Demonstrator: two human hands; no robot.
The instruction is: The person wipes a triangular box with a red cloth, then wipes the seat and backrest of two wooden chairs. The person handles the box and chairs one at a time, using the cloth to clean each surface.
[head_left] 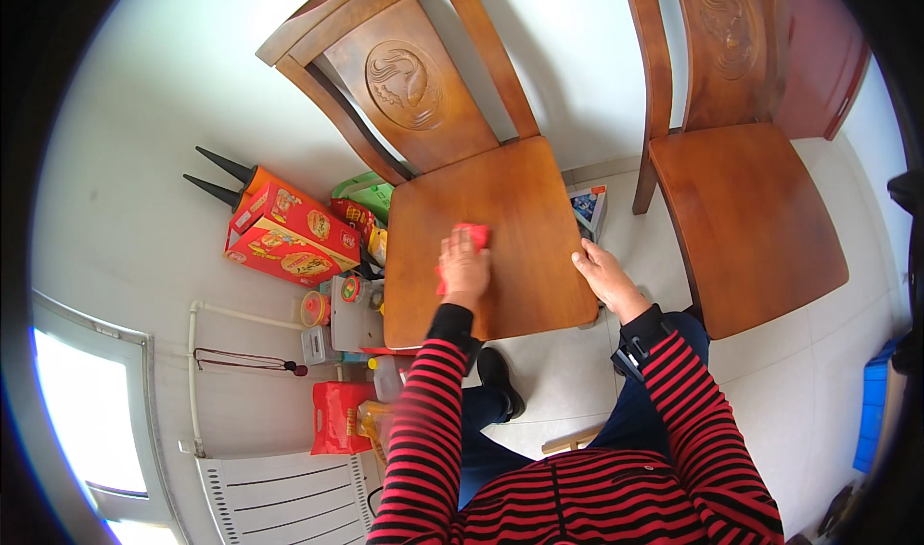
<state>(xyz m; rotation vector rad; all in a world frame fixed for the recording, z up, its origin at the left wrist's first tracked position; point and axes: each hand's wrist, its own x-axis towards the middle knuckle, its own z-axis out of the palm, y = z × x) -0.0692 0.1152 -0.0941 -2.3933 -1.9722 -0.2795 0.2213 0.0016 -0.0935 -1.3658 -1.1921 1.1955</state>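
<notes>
In the head view, a brown wooden chair [520, 205] with a carved oval on its backrest stands before me. My left hand [464, 267] presses a red cloth [473, 234] flat against the left-middle part of the seat. Most of the cloth is hidden under the palm and fingers. My right hand [608, 274] grips the right edge of the same seat, its thumb on top near the front corner; the fingers below the edge are hidden.
A second wooden chair [751, 220] stands to the right. Left of the seat are a red carton [296, 234], several jars and bags, and a plastic jug [390, 377]. A white radiator [285, 498] sits lower left, a blue crate [875, 408] far right. My legs straddle a wooden piece [574, 440].
</notes>
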